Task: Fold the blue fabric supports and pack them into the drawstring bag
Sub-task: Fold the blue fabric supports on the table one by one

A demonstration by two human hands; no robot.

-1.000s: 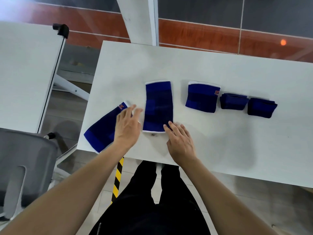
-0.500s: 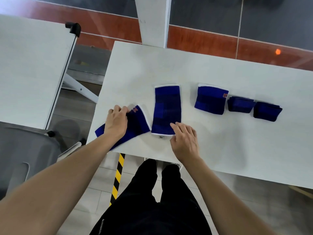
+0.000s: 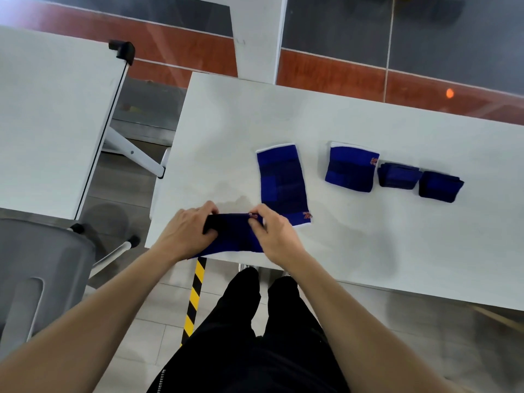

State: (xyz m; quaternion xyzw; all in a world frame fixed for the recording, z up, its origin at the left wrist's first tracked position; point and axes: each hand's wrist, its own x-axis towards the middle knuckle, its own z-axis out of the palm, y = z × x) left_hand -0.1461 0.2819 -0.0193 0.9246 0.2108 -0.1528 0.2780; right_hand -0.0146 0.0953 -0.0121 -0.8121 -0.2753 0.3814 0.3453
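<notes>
A blue fabric support lies at the near left edge of the white table, its far part turned over toward me. My left hand grips its left end and my right hand pinches its right end by the red logo. A long flat blue support lies just beyond my right hand. To its right lie a shorter flat support and two small folded supports. No drawstring bag is in view.
A second white table stands to the left across a gap. A grey chair is at the lower left. Yellow-black floor tape runs beside my legs. A white pillar rises behind the table.
The leftmost support has been pulled in from the table corner to the near edge. My right hand left the long support and joined the left hand on it, its far part now turned over.
</notes>
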